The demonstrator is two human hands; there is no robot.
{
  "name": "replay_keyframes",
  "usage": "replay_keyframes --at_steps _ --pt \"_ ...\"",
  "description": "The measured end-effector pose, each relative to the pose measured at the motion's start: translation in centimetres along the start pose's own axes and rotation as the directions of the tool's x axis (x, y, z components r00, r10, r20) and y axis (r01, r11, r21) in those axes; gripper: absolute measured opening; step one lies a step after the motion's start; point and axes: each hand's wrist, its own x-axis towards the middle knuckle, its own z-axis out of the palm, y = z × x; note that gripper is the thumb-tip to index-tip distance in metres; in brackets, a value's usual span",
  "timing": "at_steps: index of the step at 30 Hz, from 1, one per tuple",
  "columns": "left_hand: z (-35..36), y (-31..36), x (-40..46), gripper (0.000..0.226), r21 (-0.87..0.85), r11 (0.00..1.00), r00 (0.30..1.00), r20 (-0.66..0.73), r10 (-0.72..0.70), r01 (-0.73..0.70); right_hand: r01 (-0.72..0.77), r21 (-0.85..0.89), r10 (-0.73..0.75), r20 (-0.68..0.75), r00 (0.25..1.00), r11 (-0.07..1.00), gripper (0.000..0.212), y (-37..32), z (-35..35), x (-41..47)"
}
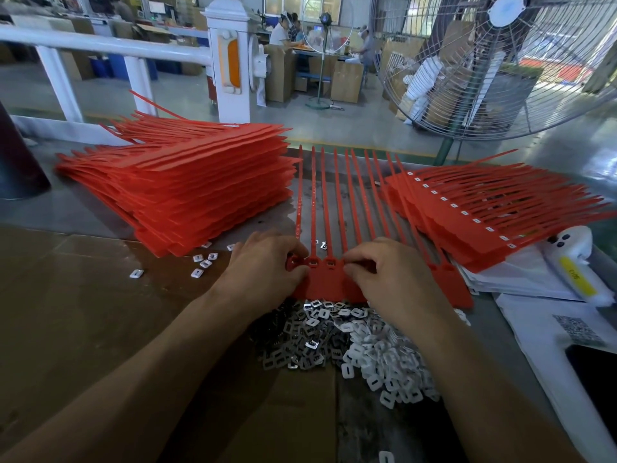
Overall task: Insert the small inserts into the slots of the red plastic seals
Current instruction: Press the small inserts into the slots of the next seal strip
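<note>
Between the two hands lies the seal strip [329,282], flat on the counter [100,215], tails running away from them. Left hand [267,262] pinches the strip's end head; right hand [384,272] curls onto the next heads, fingertips pressed down. Inserts [350,339] heaped just behind both wrists. Risk: an insert going in crooked or flipped could jam or pop out under that thumb pressure. Whether either hand actually holds an insert is hidden beneath the fingers, and the slots under the right hand are covered.
</note>
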Motion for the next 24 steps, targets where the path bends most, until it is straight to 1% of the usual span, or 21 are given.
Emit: replay_keyframes --at_steps 2,5,8,14,21,24 --pt "0.0 0.1 0.1 0.027 -0.005 1.000 1.000 -0.004 0.000 0.000 0.053 0.045 -0.055 0.034 0.998 0.998 0.015 -0.7 0.0 -0.2" --pt "-0.2 0.1 0.0 0.027 -0.024 1.000 1.000 0.015 -0.008 0.008 0.113 0.105 -0.128 0.144 0.981 0.988 0.014 -1.7 0.2 -0.5" --pt "-0.2 0.1 -0.1 0.027 -0.024 1.000 1.000 0.018 -0.008 0.008 0.134 0.123 -0.158 0.213 0.964 0.983 0.016 -2.1 0.5 -0.7" --pt "-0.1 0.1 -0.1 0.028 -0.003 1.000 1.000 0.009 0.005 -0.005 0.095 0.146 -0.125 0.208 0.970 0.985 0.014 -1.4 0.2 -0.9" --pt "-0.1 0.1 -0.1 0.029 0.006 1.000 1.000 -0.001 0.010 -0.010 0.091 0.179 -0.142 0.301 0.943 0.980 0.010 -1.6 0.2 -1.0" --pt "-0.1 0.2 -0.1 0.029 0.009 1.000 1.000 -0.008 0.013 -0.012 0.109 0.142 -0.149 0.307 0.940 0.984 0.009 -1.7 0.3 -1.1"
